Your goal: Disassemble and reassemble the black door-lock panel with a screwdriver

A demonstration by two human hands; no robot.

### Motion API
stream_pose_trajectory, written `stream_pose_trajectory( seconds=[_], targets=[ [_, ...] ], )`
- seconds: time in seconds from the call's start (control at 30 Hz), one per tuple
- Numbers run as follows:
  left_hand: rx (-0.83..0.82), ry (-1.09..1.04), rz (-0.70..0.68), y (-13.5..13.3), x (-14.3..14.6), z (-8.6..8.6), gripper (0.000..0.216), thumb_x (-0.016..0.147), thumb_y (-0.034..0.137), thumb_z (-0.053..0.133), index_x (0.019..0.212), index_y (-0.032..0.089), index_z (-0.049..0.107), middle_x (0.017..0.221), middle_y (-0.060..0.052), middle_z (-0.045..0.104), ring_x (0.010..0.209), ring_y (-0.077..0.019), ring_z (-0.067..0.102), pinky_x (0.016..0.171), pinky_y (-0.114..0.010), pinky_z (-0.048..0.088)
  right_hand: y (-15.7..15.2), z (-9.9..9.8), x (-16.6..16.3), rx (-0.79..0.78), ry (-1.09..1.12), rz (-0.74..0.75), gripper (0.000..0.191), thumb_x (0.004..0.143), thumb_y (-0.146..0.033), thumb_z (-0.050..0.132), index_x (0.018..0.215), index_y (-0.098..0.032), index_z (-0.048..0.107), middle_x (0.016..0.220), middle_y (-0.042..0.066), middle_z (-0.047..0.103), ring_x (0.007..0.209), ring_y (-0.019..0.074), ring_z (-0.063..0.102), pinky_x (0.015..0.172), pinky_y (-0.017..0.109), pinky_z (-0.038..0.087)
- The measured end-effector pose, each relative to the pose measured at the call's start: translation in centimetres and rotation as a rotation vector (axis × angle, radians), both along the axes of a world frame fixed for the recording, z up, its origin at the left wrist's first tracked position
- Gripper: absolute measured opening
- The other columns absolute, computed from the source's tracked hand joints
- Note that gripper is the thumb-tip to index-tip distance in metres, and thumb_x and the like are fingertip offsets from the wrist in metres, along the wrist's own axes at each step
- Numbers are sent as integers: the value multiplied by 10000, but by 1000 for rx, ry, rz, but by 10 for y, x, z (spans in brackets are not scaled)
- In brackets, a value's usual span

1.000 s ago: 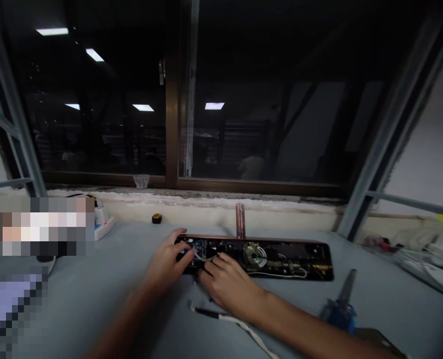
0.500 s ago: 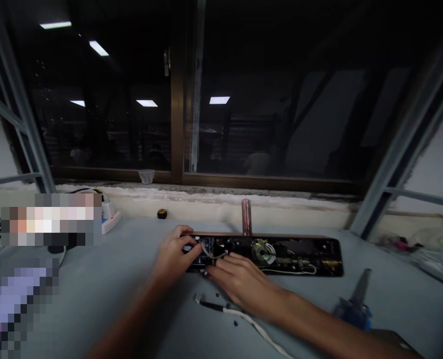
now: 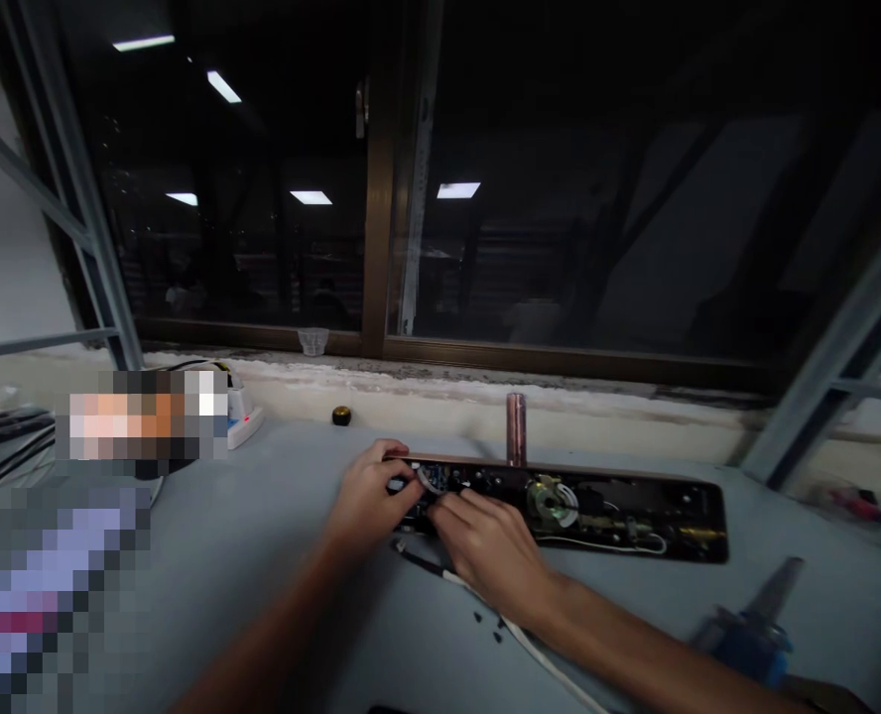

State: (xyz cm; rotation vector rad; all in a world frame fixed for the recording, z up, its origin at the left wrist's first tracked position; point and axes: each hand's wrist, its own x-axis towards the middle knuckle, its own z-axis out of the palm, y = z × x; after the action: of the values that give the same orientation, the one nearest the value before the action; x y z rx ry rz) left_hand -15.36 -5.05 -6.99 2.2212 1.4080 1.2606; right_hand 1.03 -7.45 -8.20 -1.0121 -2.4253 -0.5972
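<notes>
A long black housing lies open side up, showing a circuit board, thin wires and a round metal part. My left hand grips its left end, fingers over the far edge and thumb by the board. Beside it, my right hand reaches in with fingers closed near the grey wires; whatever is between the fingertips is hidden. A white cable with a black sleeve runs under my right hand, its bare end close to the housing's near edge.
Several small black screws or bits lie in front of my right hand. A copper-coloured tube stands behind the housing. At right is a blurred blue tool. A power strip and a small round dark item sit near the wall.
The view has shifted, so everything appears further right. The white cable's end now lies closer to the housing's near edge. My right fingers have moved slightly up over the board.
</notes>
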Motion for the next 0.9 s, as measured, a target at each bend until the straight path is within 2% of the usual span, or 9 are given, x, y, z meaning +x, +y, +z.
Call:
stream_pose_trajectory(
  seconds=[0.13, 0.23, 0.4, 0.57, 0.77, 0.9],
  targets=[
    [-22, 45, -85, 2, -4, -2, 218, 583, -4, 576, 661, 189, 641, 1114, -55, 511, 1054, -197, 506, 945, -320, 381, -1, -3, -4, 30, 26, -75, 150, 773, -92, 515, 688, -200, 576, 773, 19, 611, 734, 159, 520, 601, 265, 316],
    [-7, 64, -127, 3, -7, -3, 216, 567, -4, 599, 671, 181, 639, 1137, -69, 481, 1079, -203, 490, 945, -314, 382, 2, -4, -7, 28, 17, -93, 155, 781, -102, 514, 692, -198, 596, 734, 20, 613, 735, 161, 521, 594, 264, 320],
    [-7, 132, -117, 1, -8, -4, 238, 581, 6, 598, 717, 195, 646, 1176, -62, 450, 1102, -209, 469, 961, -324, 372, 5, 0, -11, -31, -52, -80, 181, 772, -69, 503, 692, -186, 615, 701, 26, 634, 705, 146, 551, 572, 248, 320],
    [-24, 191, -79, -1, -8, -2, 223, 600, 25, 583, 728, 196, 645, 1212, -61, 435, 1109, -222, 465, 961, -339, 374, 3, 3, -11, -133, -75, -114, 201, 814, -97, 460, 723, -185, 616, 757, 28, 646, 719, 140, 591, 587, 242, 330],
    [-45, 186, -49, -3, -7, 0, 229, 602, 24, 570, 743, 193, 632, 1205, -63, 449, 1075, -211, 490, 943, -327, 391, 2, 8, -9, -204, -107, -144, 228, 834, -109, 422, 766, -179, 628, 811, 35, 657, 743, 147, 620, 582, 240, 342],
    [-12, 183, -48, -1, -7, -3, 221, 594, 21, 565, 723, 190, 625, 1184, -65, 461, 1069, -216, 492, 933, -338, 400, 1, 13, -10, -257, -144, -159, 222, 800, -62, 448, 778, -181, 633, 797, 23, 675, 679, 128, 627, 551, 218, 334]
  ],
)
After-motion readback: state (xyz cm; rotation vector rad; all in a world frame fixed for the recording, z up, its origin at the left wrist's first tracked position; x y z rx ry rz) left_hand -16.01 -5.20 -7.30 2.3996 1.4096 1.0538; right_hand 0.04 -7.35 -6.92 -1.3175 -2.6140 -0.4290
